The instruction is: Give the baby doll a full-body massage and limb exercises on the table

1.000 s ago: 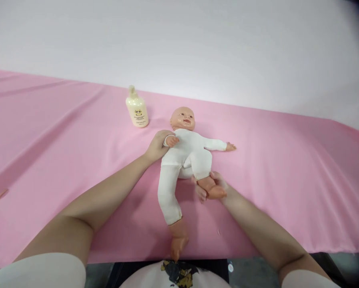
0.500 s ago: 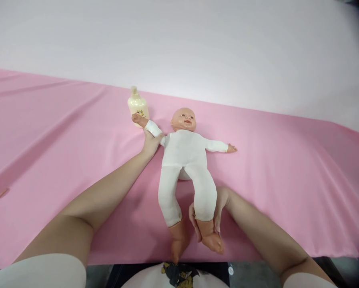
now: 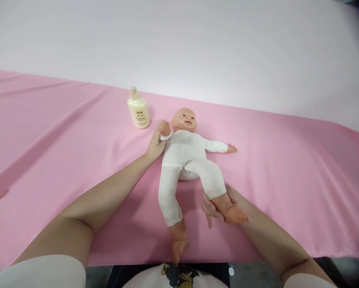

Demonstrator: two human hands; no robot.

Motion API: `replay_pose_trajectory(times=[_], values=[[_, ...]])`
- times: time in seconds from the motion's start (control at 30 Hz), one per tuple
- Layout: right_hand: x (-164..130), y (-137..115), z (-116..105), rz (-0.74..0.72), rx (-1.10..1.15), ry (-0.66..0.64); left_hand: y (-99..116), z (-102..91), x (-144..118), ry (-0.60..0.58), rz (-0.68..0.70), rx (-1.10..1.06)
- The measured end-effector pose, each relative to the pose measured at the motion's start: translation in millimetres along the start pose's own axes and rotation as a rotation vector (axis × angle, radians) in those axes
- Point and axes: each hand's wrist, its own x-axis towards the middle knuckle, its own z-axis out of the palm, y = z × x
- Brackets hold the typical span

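Note:
A baby doll [image 3: 185,150] with a white cloth body lies on its back, its head away from me and its feet toward me. My left hand [image 3: 155,145] is closed around the doll's arm on the left, which is bent up beside its shoulder. Only the small fist and a bit of white sleeve show above my fingers. My right hand [image 3: 212,207] grips the doll's right-side lower leg from beneath, near the ankle, and that leg is swung outward. The other leg hangs straight toward the table's front edge. The doll's far right arm is stretched out, untouched.
A cream pump bottle [image 3: 139,112] with a printed label stands left of the doll's head. Pink cloth [image 3: 272,168] covers the table, with folds at left. A white surface [image 3: 179,48] lies behind it. A small brownish piece [image 3: 3,194] rests at far left.
My left hand has folded the doll's arm inward, away from the bottle, uncovering its label. My right hand has lifted and swung the doll's leg outward to the right.

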Motion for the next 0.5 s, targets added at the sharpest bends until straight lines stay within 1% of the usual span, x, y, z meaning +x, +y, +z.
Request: replay_pose_trajectory(times=[0.07, 0.1, 0.17, 0.2, 0.23, 0.3, 0.4, 0.5], values=[[-2, 0, 1, -0.111, 0.059, 0.052, 6, -1.3, -1, -0.118, 0.102, 0.100], [-3, 0, 2, -0.155, 0.081, 0.161, 9, -1.9, -2, -0.181, 0.142, 0.157], [-3, 0, 5, -0.208, 0.098, 0.437, 14, -3.0, -4, -0.286, 0.205, 0.252], [-3, -1, 8, -0.219, 0.095, 0.541, 15, -3.3, -4, -0.319, 0.231, 0.282], [-2, -2, 11, -0.227, 0.086, 0.611, 16, -3.5, -5, -0.338, 0.255, 0.299], [1, -4, 16, -0.252, 0.072, 0.688, 16, -3.7, -5, -0.344, 0.287, 0.306], [5, -9, 19, -0.297, 0.087, 0.708, 15, -3.8, -4, -0.341, 0.300, 0.298], [7, -11, 19, -0.303, 0.097, 0.718, 16, -4.0, -3, -0.351, 0.290, 0.309]])
